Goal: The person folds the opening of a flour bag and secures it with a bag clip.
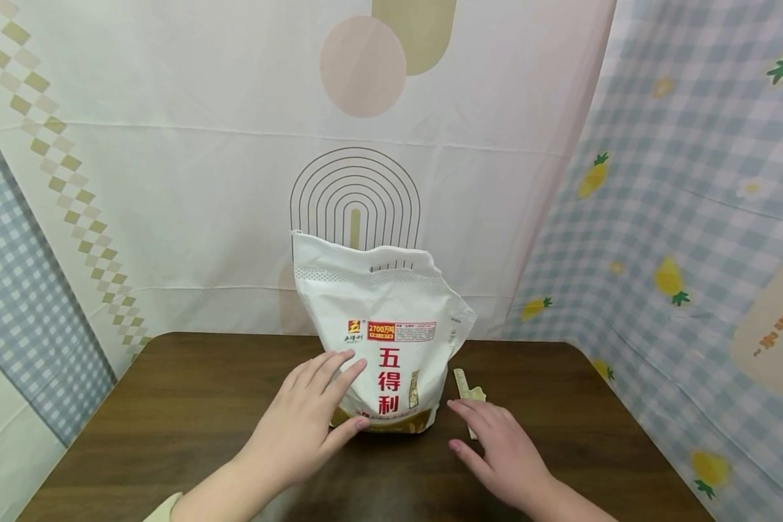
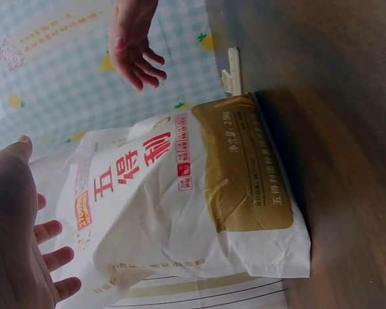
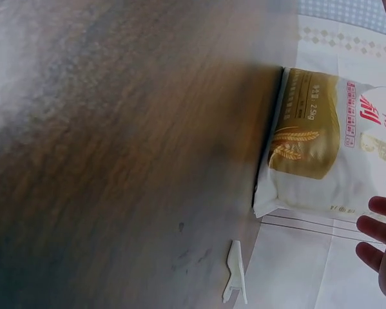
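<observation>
A white flour bag [image 1: 365,304] with red characters stands upright on the table, its wide top leaning slightly left. In the left wrist view, the bag's lower front [image 2: 244,167] shows a gold panel marked 2.5kg. My left hand [image 1: 300,428] is at the bag's left front, fingers spread and overlapping its lower left side in the head view. On the other side, my right hand [image 1: 505,453] hovers with fingers extended, holding nothing. Beyond its fingertips lies a pale plastic clip [image 1: 460,384], partly hidden by that hand; the right wrist view shows the clip [image 3: 235,273] beside the bag.
The dark wooden table [image 1: 189,406] has rounded back corners. Behind it hangs a pale cloth [image 1: 189,217] with printed arches and circles. A blue checked cloth [image 1: 626,239] with pineapples hangs along the right side.
</observation>
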Demonstrator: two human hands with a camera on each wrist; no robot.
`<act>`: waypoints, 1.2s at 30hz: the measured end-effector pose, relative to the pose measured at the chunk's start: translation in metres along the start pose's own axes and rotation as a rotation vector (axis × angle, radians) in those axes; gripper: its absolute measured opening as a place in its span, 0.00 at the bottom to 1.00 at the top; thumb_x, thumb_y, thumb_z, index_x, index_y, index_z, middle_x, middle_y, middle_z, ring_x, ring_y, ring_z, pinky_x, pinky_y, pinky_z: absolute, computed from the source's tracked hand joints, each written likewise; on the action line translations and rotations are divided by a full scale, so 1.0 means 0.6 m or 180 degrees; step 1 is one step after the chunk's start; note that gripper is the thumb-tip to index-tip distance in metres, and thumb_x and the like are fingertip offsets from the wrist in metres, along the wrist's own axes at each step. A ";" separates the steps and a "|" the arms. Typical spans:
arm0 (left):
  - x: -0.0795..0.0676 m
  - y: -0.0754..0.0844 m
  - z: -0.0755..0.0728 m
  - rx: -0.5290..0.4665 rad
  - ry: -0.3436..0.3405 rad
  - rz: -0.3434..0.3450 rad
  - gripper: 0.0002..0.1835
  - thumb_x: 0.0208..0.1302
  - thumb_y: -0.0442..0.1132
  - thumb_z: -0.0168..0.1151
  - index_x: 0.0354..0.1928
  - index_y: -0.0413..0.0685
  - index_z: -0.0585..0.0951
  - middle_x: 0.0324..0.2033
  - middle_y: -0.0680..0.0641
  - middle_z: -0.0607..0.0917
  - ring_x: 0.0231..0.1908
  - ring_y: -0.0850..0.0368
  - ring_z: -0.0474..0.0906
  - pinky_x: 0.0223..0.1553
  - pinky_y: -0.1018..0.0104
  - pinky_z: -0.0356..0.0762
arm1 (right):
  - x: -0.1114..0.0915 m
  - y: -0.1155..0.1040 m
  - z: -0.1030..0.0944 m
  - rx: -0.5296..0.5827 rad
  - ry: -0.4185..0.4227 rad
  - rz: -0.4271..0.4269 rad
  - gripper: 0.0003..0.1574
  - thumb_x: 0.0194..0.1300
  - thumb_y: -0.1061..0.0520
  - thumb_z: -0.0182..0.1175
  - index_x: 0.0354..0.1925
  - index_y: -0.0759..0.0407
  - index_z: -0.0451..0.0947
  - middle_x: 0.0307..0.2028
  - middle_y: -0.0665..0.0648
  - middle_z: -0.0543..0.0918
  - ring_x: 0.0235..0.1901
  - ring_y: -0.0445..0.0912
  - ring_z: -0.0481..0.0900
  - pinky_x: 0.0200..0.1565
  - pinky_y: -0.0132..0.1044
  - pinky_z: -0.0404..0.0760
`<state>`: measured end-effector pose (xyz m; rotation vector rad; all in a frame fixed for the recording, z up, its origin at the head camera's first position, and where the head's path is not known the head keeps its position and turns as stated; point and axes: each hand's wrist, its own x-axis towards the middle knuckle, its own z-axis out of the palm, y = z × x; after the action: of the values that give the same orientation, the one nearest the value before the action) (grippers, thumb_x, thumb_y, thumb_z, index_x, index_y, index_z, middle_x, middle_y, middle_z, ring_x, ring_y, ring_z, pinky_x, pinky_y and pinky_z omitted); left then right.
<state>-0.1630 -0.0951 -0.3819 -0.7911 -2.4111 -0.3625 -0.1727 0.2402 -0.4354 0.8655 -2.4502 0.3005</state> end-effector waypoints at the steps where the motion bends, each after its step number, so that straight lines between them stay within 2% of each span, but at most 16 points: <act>1: 0.002 0.000 -0.001 -0.0011 0.0001 -0.0013 0.38 0.67 0.65 0.55 0.74 0.58 0.63 0.71 0.50 0.64 0.70 0.50 0.59 0.69 0.51 0.56 | 0.001 0.000 0.000 0.0000 0.0013 0.0011 0.31 0.65 0.44 0.65 0.63 0.51 0.74 0.57 0.50 0.80 0.58 0.46 0.76 0.55 0.49 0.75; 5: 0.012 0.000 -0.005 -0.0024 0.0029 -0.0028 0.38 0.68 0.66 0.52 0.74 0.57 0.63 0.71 0.50 0.64 0.69 0.50 0.60 0.68 0.50 0.58 | 0.006 0.001 0.002 0.0043 0.0031 0.0103 0.32 0.62 0.48 0.68 0.63 0.53 0.75 0.57 0.52 0.80 0.58 0.48 0.76 0.56 0.51 0.75; 10: 0.025 0.001 -0.011 -0.0065 0.0074 -0.0053 0.38 0.67 0.64 0.54 0.74 0.56 0.63 0.70 0.49 0.65 0.68 0.49 0.61 0.67 0.49 0.59 | 0.012 0.003 0.004 0.0093 0.0018 0.0237 0.29 0.66 0.47 0.65 0.62 0.53 0.75 0.57 0.51 0.80 0.58 0.49 0.77 0.56 0.52 0.75; 17: 0.044 0.002 -0.021 -0.0078 0.0031 -0.0134 0.37 0.70 0.66 0.49 0.74 0.57 0.62 0.71 0.50 0.64 0.68 0.49 0.62 0.66 0.48 0.61 | 0.020 0.002 0.005 0.0168 0.0089 0.0304 0.28 0.68 0.46 0.62 0.62 0.55 0.75 0.56 0.52 0.81 0.57 0.50 0.77 0.56 0.52 0.75; 24: 0.065 -0.004 -0.033 -0.0110 0.0148 -0.0178 0.37 0.70 0.66 0.49 0.73 0.54 0.64 0.69 0.49 0.66 0.66 0.46 0.65 0.64 0.45 0.64 | 0.034 0.001 0.006 0.0282 0.0144 0.0481 0.26 0.68 0.49 0.63 0.61 0.56 0.76 0.55 0.55 0.81 0.57 0.52 0.78 0.57 0.53 0.74; 30: 0.083 -0.012 -0.045 -0.0136 0.0172 -0.0221 0.37 0.69 0.66 0.49 0.73 0.54 0.65 0.69 0.49 0.66 0.65 0.46 0.66 0.64 0.44 0.64 | 0.044 -0.001 0.006 0.0337 0.0099 0.0658 0.26 0.71 0.46 0.59 0.61 0.55 0.75 0.57 0.55 0.81 0.58 0.53 0.77 0.57 0.55 0.74; 36: 0.099 -0.017 -0.058 -0.0115 0.0128 -0.0356 0.37 0.69 0.65 0.52 0.72 0.54 0.65 0.70 0.48 0.66 0.65 0.45 0.66 0.64 0.44 0.63 | 0.054 -0.002 0.004 0.0416 0.0061 0.0852 0.27 0.73 0.43 0.56 0.62 0.57 0.75 0.58 0.56 0.80 0.59 0.54 0.77 0.58 0.57 0.73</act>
<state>-0.1930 -0.0905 -0.3194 -0.6599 -2.4230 -0.4628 -0.1944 0.2211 -0.4199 0.5810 -2.5514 0.5676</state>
